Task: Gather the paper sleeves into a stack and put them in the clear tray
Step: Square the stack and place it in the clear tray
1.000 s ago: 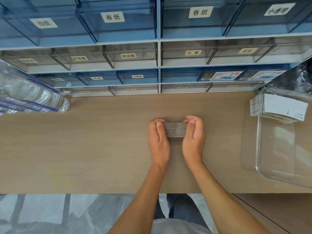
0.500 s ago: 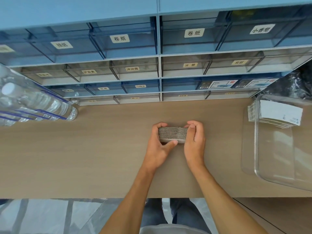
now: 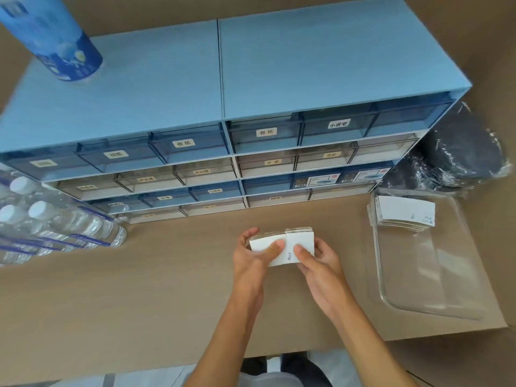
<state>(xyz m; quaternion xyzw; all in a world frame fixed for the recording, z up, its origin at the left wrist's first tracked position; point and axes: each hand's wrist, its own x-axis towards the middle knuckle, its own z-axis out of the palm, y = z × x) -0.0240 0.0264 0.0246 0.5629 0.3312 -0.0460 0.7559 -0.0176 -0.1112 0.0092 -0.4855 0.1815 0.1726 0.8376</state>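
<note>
A stack of white paper sleeves (image 3: 291, 241) is lifted a little above the wooden table, its flat white face turned up. My left hand (image 3: 251, 261) grips its left end with the thumb on top. My right hand (image 3: 321, 268) holds the right end, thumb pressed on the white face. To the right lies the clear tray (image 3: 435, 300), and a second stack of paper sleeves (image 3: 405, 216) rests in its far end.
A blue drawer cabinet (image 3: 223, 113) with labelled drawers stands along the back of the table. A pack of water bottles (image 3: 53, 227) lies at the left. A blue canister (image 3: 53, 34) stands on the cabinet top. Dark plastic-wrapped bundles (image 3: 460, 155) sit behind the tray.
The stack has been turned from standing on edge to flat face up and lifted. Both hands shifted their grip. The camera has tilted so more of the cabinet top shows.
</note>
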